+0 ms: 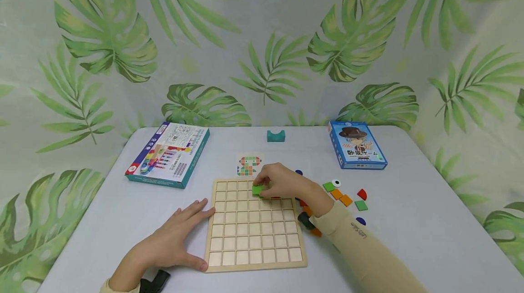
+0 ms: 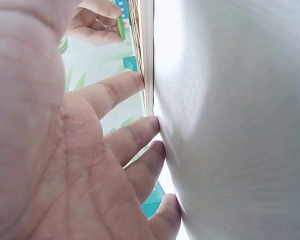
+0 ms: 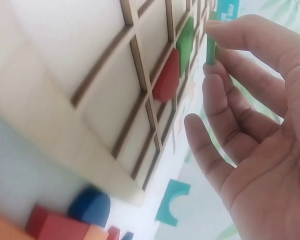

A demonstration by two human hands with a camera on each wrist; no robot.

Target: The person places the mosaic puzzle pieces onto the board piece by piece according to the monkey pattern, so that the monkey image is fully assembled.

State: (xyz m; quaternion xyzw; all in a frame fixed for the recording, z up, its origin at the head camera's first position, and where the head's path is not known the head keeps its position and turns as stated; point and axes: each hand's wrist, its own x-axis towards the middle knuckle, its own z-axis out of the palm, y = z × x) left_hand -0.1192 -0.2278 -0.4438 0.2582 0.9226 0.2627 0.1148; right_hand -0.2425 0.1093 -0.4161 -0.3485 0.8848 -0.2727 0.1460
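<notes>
My right hand is over the back rows of a wooden grid board and pinches a green square tile between thumb and fingers. In the right wrist view the held tile is seen edge-on, above the grid. A red curved tile lies in a cell there, with another green tile in the cell beside it. My left hand rests at the board's left edge, fingers spread. Its index fingertip and thumb touch the frame, while the other fingertips press on the white table.
A pattern card lies behind the board. Loose coloured tiles, such as an orange square and a red quarter-circle, are scattered to its right. A game box lies back left, a blue box back right, and a teal notched block between them.
</notes>
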